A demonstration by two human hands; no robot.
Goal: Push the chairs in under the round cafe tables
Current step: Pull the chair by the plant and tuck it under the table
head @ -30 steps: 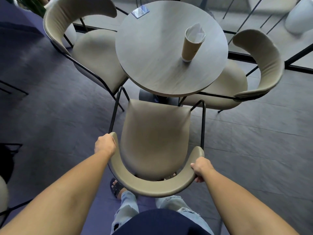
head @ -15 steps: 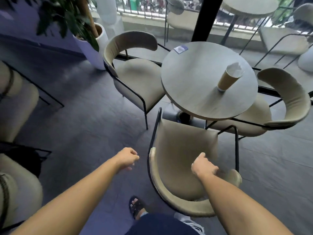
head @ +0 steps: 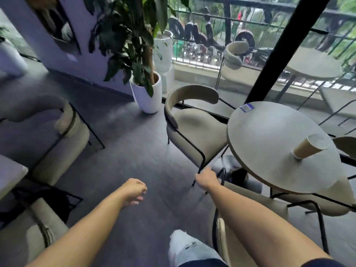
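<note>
A round grey cafe table stands at the right with a paper cup and a small blue card on it. A beige chair with a curved back and black frame sits at the table's left side, its seat partly outside the tabletop. A second beige chair is under the table's near edge, below my right arm. My right hand hovers near the left chair's front leg, holding nothing. My left hand hangs loosely curled over bare floor, empty. A third chair's back shows at the far right.
A tall plant in a white pot stands beyond the left chair. More beige chairs crowd the left side. A black pillar and glass front lie behind the table, with a balcony table outside. Dark floor stretches ahead.
Both hands have let go of the near chair's backrest. The view has swung left and up, so the table now sits at the right and the left chair lies ahead of my right hand.
</note>
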